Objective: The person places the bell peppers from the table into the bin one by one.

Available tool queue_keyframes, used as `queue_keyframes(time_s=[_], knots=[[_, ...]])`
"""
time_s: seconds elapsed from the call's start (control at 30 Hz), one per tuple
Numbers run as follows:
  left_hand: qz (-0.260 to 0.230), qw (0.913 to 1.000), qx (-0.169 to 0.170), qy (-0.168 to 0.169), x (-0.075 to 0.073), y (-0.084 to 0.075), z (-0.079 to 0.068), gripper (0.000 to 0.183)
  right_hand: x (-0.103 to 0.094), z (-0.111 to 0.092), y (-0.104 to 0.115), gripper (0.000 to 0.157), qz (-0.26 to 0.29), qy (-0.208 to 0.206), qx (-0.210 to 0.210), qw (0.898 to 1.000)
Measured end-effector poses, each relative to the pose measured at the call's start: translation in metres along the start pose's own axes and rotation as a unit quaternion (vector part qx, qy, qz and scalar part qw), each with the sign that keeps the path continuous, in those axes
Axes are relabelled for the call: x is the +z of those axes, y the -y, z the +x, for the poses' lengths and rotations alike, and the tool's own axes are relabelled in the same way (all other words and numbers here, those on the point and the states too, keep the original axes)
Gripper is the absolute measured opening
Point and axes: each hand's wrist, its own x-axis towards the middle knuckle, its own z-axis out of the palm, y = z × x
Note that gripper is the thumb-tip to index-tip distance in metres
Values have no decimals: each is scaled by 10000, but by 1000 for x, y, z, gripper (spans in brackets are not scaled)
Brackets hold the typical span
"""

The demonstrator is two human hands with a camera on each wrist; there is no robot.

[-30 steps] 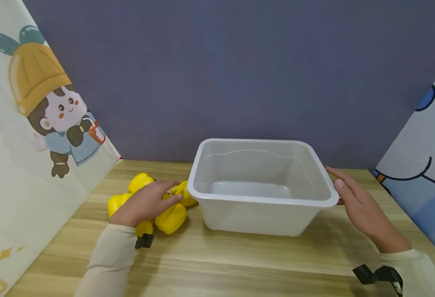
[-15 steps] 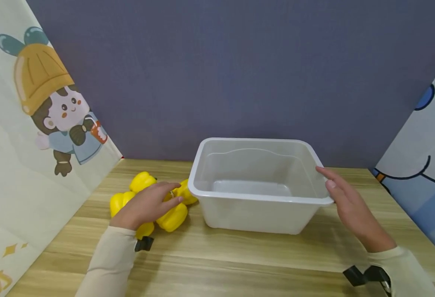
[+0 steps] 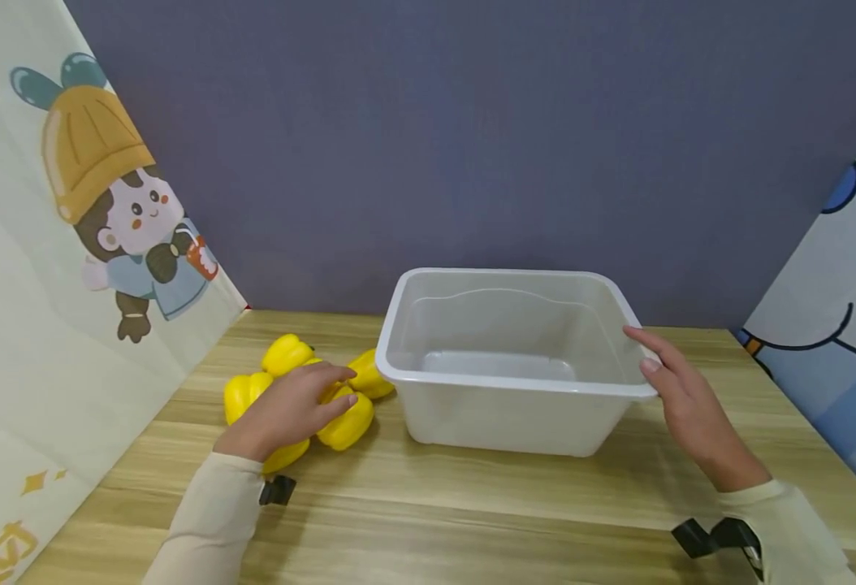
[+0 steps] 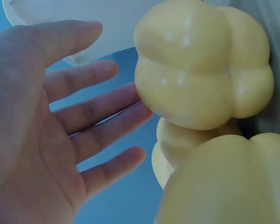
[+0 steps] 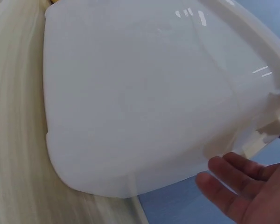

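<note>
Yellow peppers (image 3: 348,422), just beside left hand (image 3: 285,410)

Soft, even light from above; I see blurry shadows on the counter (image 3: 472,520) and sharp white glints on the glossy tub (image 5: 130,93). The left-wrist view is hazy and bluish, its peppers (image 4: 186,60) washed pale.

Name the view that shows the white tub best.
Head view: the white tub shows rim, inside and front wall, with the right hand covering some rim. Right wrist: mostly outer wall, close up, cropped. Left wrist: only a part at the top, partly behind the left hand and a yellow pepper.
</note>
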Motion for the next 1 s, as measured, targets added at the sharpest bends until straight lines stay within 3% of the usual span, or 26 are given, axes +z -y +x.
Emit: queue_keyframes(time_s=[0.37,0.5,0.63,0.83,1.0], knots=[[444,9977,-62,-517,5,4,-4,28,0,-1,-6,47,114,-94,174,9997],[784,9956,-235,-460,3,9,-7,28,3,0,-6,46,192,-80,136,9997],[981,9937,-386,-387,2,8,2,33,-4,8,-10,46,213,-147,-85,9996],[806,9947,-626,-79,4,7,7,37,-7,13,-19,46,293,-118,-95,9995],[689,9946,-776,-52,5,7,4,36,-5,22,-21,46,435,25,-168,9989]])
